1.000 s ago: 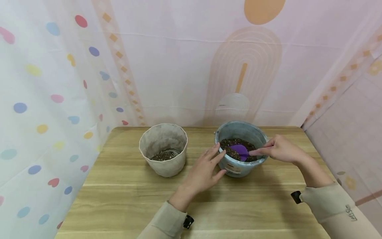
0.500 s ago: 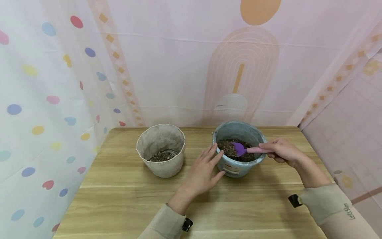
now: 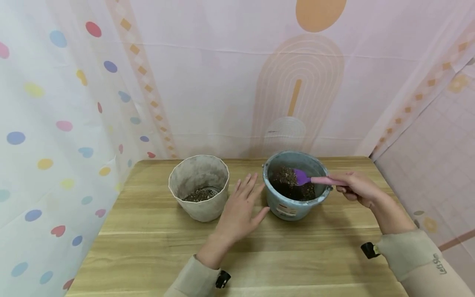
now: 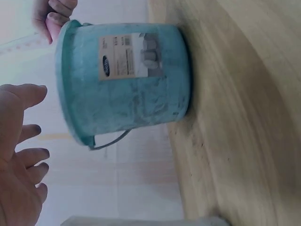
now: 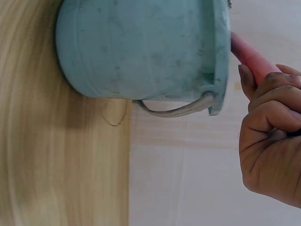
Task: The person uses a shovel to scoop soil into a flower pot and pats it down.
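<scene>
My right hand (image 3: 358,189) grips the pink handle of a small purple trowel (image 3: 302,177). Dark soil (image 3: 287,176) is heaped on the trowel's blade, which is inside the blue bucket (image 3: 293,210) over more soil. In the right wrist view the fingers curl round the handle (image 5: 254,59) beside the bucket's rim. My left hand (image 3: 237,212) is spread between the bucket and a whitish pot (image 3: 208,210), holding nothing. The left wrist view shows its fingers apart from the bucket (image 4: 127,80). A little soil (image 3: 202,194) lies at the bottom of the pot.
Both containers stand towards the back of a wooden table (image 3: 156,243). A patterned curtain (image 3: 208,90) hangs just behind the table, with a dotted one (image 3: 48,136) at the left. The bucket's wire handle (image 4: 110,142) hangs down at its side.
My right hand has lifted the trowel out of the bucket's soil with a load on its blade. My left hand has come off the bucket's rim and shifted left towards the pot.
</scene>
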`<state>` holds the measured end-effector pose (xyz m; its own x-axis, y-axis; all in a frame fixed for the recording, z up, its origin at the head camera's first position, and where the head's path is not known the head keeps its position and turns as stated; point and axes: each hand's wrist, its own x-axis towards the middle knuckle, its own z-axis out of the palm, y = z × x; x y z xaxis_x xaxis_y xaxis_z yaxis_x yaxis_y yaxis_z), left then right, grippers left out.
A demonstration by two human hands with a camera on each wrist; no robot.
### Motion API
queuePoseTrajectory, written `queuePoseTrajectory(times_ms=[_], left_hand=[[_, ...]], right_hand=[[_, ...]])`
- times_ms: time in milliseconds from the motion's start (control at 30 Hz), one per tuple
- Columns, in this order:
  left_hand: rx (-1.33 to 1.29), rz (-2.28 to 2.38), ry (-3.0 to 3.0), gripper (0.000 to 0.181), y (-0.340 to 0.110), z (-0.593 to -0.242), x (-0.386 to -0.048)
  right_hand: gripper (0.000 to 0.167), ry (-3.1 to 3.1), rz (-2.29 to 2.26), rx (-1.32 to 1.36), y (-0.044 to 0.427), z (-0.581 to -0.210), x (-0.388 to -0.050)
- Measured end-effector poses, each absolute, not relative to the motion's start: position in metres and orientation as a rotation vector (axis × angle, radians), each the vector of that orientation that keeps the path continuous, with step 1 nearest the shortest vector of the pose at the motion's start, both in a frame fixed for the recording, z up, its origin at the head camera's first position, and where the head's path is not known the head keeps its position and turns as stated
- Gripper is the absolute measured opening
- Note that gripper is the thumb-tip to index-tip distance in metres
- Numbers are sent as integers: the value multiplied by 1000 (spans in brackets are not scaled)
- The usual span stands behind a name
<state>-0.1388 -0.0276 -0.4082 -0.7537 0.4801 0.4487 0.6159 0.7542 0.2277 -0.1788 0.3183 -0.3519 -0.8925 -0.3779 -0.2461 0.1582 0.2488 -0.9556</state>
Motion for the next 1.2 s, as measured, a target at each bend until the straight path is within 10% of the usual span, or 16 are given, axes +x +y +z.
queuePoseTrajectory(times_ms=[1200], left_hand=[[-122,-522,-2469,41,-149,-427,-105]], right_hand=[[32,1975,-1678,-321,211,-331,-226]])
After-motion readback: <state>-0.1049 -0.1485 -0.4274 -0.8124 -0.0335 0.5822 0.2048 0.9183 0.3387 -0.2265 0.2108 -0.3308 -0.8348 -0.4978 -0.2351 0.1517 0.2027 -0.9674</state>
